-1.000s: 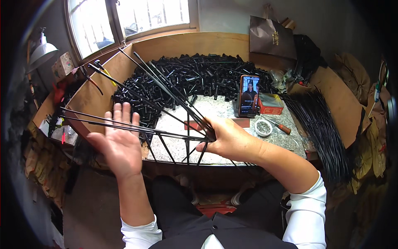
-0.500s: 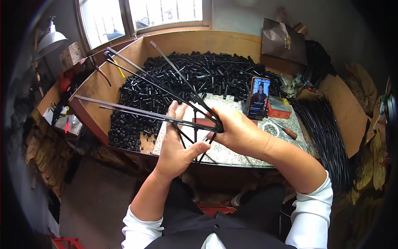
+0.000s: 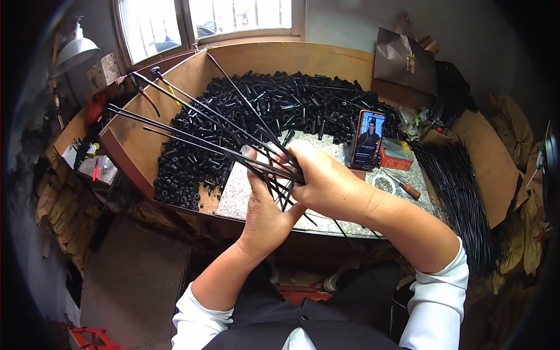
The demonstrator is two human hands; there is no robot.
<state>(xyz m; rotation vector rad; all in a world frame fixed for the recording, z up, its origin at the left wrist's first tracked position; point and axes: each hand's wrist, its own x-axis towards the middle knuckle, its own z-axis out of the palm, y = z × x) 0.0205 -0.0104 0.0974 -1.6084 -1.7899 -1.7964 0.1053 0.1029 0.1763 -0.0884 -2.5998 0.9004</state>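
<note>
Above the bench front, both hands hold a black umbrella frame [image 3: 274, 174] of thin ribs, some crossing between the hands. Its long ribs fan out toward the far left, over the bin. My right hand [image 3: 329, 182] is closed round the spot where the ribs gather. Below and left of it, my left hand [image 3: 265, 217] curls round the ribs, its thumb near the right hand's fingers; its fingertips are partly hidden. A few thin rod ends stick out below the hands over the pale stone-patterned board [image 3: 236, 195].
A wooden-walled bin [image 3: 326, 55] holds a heap of small black fittings [image 3: 262, 96]. Right of the hands stand a phone [image 3: 367, 137], a red box [image 3: 396, 157], a white ring [image 3: 383, 184] and a screwdriver [image 3: 410, 189]. Long black rods [image 3: 458, 192] lie bundled at the right. Pliers [image 3: 147, 96] hang at the left wall.
The ribs have drawn closer together and their far ends have shifted. My left hand has moved right toward the right hand and curled round the ribs; before, its fingers were stretched out.
</note>
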